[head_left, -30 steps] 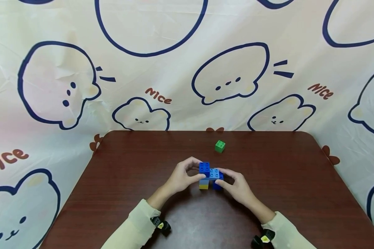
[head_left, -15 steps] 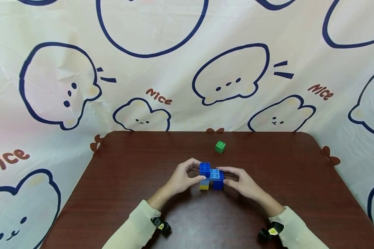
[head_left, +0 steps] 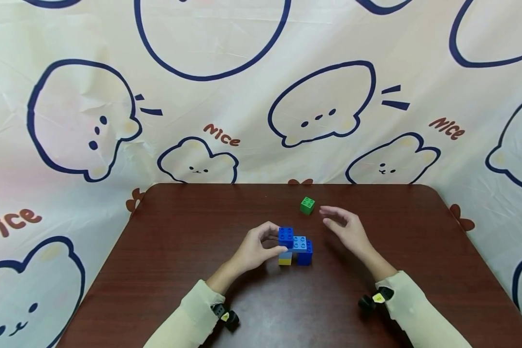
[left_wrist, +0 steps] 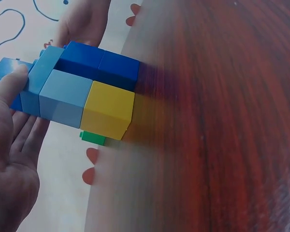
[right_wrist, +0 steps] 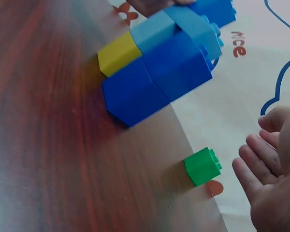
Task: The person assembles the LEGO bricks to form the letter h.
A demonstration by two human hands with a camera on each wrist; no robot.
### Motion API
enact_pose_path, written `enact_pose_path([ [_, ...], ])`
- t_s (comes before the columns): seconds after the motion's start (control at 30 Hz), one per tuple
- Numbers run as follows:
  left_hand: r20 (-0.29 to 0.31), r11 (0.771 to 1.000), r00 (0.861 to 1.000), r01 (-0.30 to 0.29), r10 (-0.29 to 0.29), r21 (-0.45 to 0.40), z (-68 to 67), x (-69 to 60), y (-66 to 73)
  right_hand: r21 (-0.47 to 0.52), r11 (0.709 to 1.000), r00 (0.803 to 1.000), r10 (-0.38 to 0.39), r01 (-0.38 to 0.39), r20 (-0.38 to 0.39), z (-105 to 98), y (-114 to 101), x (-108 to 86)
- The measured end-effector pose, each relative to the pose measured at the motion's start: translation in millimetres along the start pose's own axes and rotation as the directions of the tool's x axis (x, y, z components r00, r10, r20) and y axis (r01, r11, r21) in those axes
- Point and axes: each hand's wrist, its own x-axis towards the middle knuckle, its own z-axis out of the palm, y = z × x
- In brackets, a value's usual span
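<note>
A small structure of toy building blocks stands on the table. Its left column has a yellow block [head_left: 284, 262] under a light blue one; its right column is two stacked dark blue blocks [right_wrist: 157, 79]. Across both lies a lighter blue block [head_left: 299, 242], with a dark blue block [head_left: 285, 237] on its left end. My left hand [head_left: 253, 247] pinches that top block, thumb in front and fingers behind. My right hand [head_left: 349, 231] is apart from the structure, fingers loosely extended and holding nothing, just right of a single green block [head_left: 307, 205].
The brown wooden table [head_left: 191, 217] runs back to a pale cloth backdrop [head_left: 252, 106] printed with cartoon outlines. The green block sits near the table's far edge, behind the structure.
My right hand has come off the structure's right side and moved back and to the right, beside the green block. The left hand keeps its hold, and the blocks stay put.
</note>
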Motion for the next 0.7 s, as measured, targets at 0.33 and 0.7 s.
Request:
enact_pose_path([
  [0.33, -0.003, 1.0, 1.0, 0.014, -0.014, -0.005, 0.2, -0.1, -0.4, -0.12, 0.992, 0.997, 0.016, -0.025, -0.074, 6.8, 10.7, 25.6],
  [0.7, 0.002, 1.0, 1.0, 0.019, -0.019, 0.015, -1.5, 0.0, 0.0, -0.138, 0.989, 0.994, 0.043, -0.056, -0.096, 19.9, 25.0, 55.4],
])
